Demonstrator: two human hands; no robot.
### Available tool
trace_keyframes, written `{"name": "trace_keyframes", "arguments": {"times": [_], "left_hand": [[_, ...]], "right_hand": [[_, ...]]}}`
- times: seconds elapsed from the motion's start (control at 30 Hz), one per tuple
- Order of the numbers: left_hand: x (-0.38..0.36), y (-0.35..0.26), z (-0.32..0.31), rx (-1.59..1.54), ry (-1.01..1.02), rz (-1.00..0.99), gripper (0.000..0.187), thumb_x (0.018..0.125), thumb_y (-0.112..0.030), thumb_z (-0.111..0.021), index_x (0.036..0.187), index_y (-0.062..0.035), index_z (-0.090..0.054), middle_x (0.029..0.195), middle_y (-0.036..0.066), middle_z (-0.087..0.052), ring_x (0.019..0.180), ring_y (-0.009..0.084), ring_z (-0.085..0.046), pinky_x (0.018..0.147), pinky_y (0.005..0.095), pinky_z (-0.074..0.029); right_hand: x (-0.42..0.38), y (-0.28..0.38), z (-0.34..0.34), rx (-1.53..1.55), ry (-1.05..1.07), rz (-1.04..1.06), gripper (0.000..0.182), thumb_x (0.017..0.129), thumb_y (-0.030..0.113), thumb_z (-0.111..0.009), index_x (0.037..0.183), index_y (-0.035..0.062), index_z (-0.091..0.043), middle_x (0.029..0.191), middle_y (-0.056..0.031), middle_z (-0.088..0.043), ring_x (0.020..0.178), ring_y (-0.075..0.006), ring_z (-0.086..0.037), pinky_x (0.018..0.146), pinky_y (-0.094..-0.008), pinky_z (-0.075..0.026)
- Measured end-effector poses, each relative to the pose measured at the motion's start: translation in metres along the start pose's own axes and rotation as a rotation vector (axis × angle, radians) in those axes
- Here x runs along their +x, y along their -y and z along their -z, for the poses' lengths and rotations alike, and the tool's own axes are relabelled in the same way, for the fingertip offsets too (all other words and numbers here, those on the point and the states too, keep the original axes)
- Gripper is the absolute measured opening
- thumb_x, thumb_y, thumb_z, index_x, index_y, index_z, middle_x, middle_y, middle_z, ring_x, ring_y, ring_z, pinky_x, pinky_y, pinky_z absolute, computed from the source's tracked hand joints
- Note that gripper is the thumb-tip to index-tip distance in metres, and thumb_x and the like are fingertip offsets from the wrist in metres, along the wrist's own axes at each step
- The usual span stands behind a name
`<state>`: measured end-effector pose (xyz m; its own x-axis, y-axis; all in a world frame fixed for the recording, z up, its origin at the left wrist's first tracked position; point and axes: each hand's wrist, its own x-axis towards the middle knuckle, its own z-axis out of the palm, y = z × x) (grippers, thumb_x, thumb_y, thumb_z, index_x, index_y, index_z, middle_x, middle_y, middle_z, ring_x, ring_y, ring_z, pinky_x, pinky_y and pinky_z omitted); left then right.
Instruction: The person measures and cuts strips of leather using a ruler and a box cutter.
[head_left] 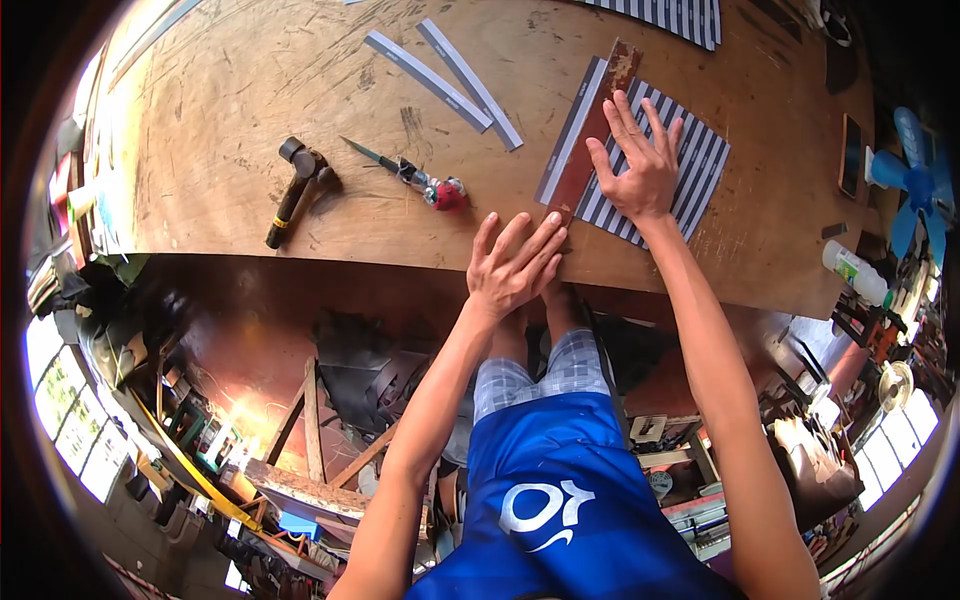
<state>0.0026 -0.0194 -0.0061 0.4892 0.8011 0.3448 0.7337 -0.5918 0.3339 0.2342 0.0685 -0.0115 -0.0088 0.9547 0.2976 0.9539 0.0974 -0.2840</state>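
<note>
A striped grey-and-white sheet (pixel 705 165) lies on the wooden table, with a reddish-brown straight bar (pixel 585 165) laid across its left part. My right hand (pixel 640 165) rests on the bar and the sheet, its fingers spread. At the bar's near end, by the table's front edge, my left hand (pixel 513 262) touches it with its fingertips, fingers apart and holding nothing. Two cut strips (pixel 430 80) lie farther left. A knife with a wrapped handle (pixel 405 173) and a hammer (pixel 293 190) are on the table to the left.
Another striped sheet (pixel 665 15) lies at the far edge of view. A phone (pixel 850 155), a blue fan (pixel 915 183) and a white bottle (pixel 855 272) are at the right. Wooden pieces (pixel 313 420) and clutter stand below the table's front edge.
</note>
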Motion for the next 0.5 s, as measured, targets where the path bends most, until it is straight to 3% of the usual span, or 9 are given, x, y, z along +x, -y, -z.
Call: {"name": "trace_keyframes", "arguments": {"times": [0.5], "left_hand": [[0.0000,-0.0008,-0.0026,0.005,-0.021,0.005,0.032,0.089,-0.028,-0.069,0.121,-0.0258,-0.075,0.136,-0.011,-0.065,0.126,0.0185,-0.055,0.119,0.0453,-0.031]], "right_hand": [[0.0003,-0.0010,-0.0020,0.008,-0.015,-0.003,0.052,0.087,0.044,-0.072,0.136,0.0236,-0.067,0.146,0.0059,-0.059,0.138,-0.0296,-0.050,0.121,-0.0637,-0.020]]}}
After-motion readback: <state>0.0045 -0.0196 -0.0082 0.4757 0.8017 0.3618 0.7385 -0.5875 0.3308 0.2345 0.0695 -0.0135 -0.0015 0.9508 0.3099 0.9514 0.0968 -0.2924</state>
